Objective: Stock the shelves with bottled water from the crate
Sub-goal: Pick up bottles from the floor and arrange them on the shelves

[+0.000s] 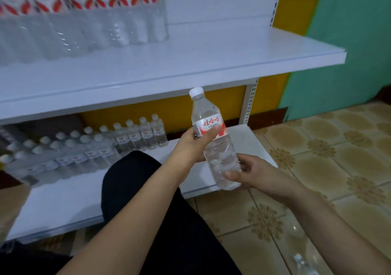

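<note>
Fingers, L hand (193, 142): curled round the water bottle (212, 139) at its label; thumb lies across the red-and-white label front, other fingers wrap behind, mostly hidden.
Fingers, R hand (251, 175): curled round the btl's lower end; thumb on the near side by the base, fingertips on the clear ribbed body.
Bottle position: held in mid-air by both hands, in front of the lower shelf (67, 198), below the front edge of the upper shelf (190, 67). Touches neither shelf.
Bottle attitude: tilted, cap (196, 92) up and leaning slightly left, base toward the person's R.
Bottle condition: clear plastic, white cap on, clear liquid inside; label red/white w/ red characters.
Upper shelf stock: row of clear bottles w/ red-white labels (84, 16) at left rear, upright, blurred. R part of the white board is bare.
Lower shelf stock: small white-capped bottles (95, 145) in several rows, upright, packed close, at left and rear. Front board bare white.
Shelf frame: white perforated upright (250, 103) at R end; yellow wall (169, 107) behind, green wall (349, 41) further R.
Floor: patterned tan tiles (317, 158), R of the unit.
Floor, lower R: clear plastic item (302, 262) at frame bottom; too blurred to ID.
Person: knee in dark fabric (148, 200) between forearms and the lower shelf.
Crate: can't tell from this view.
</note>
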